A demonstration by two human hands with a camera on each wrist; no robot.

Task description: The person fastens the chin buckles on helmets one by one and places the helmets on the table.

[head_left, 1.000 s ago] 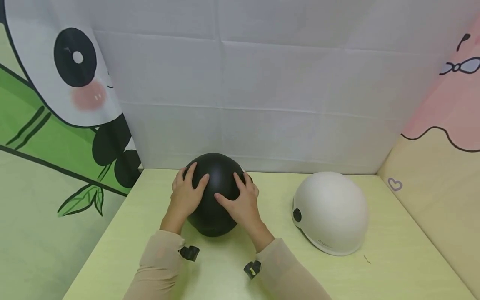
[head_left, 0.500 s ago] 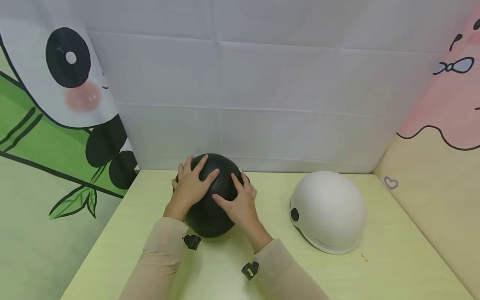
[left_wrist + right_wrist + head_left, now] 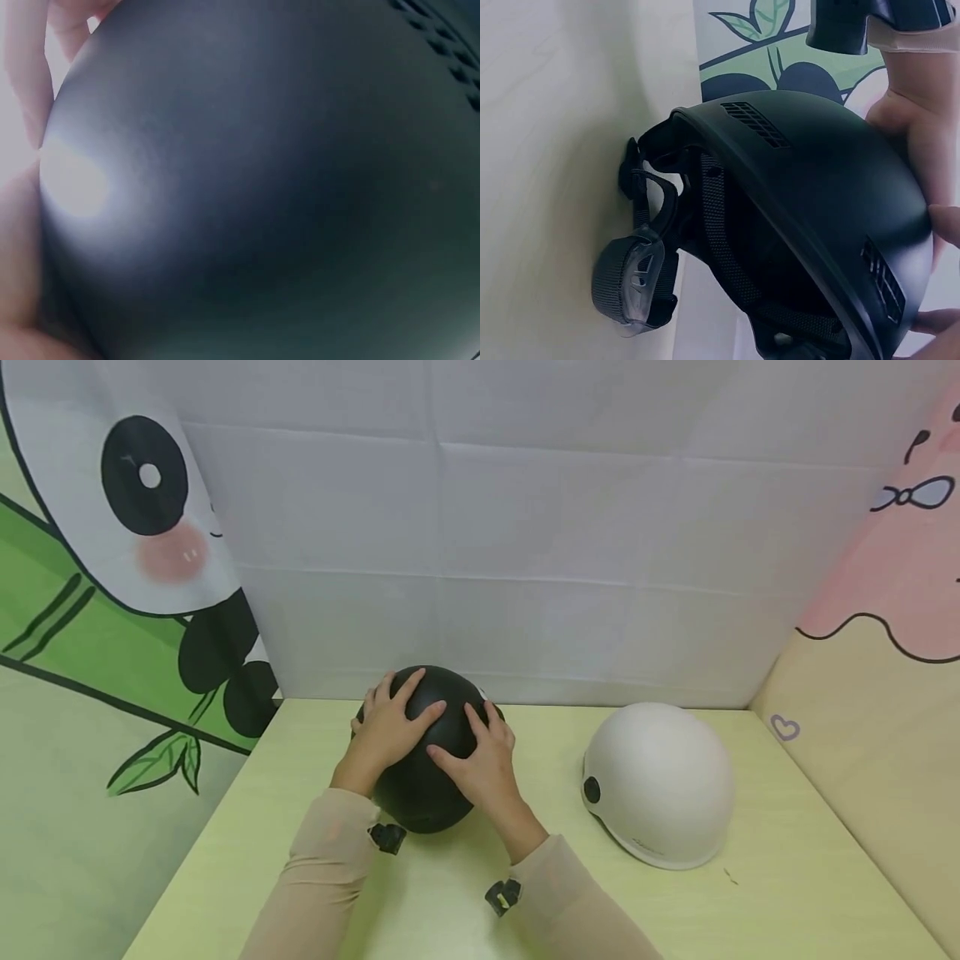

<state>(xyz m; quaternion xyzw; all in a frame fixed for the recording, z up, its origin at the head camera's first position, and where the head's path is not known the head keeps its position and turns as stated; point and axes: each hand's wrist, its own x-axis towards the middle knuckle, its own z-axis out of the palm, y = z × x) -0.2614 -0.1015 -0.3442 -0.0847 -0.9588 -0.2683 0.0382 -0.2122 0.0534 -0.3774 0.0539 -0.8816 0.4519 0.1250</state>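
Helmet handling is judged barely begun: the black helmet (image 3: 423, 752) is cupped on the table (image 3: 787, 893) by the left hand (image 3: 386, 731) and right hand (image 3: 487, 768) (fingers spread flat, not curled), the white helmet (image 3: 660, 781) left untouched.

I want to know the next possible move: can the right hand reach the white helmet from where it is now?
Probably yes. The right hand rests on the black helmet, and only bare table lies between it and the white helmet.
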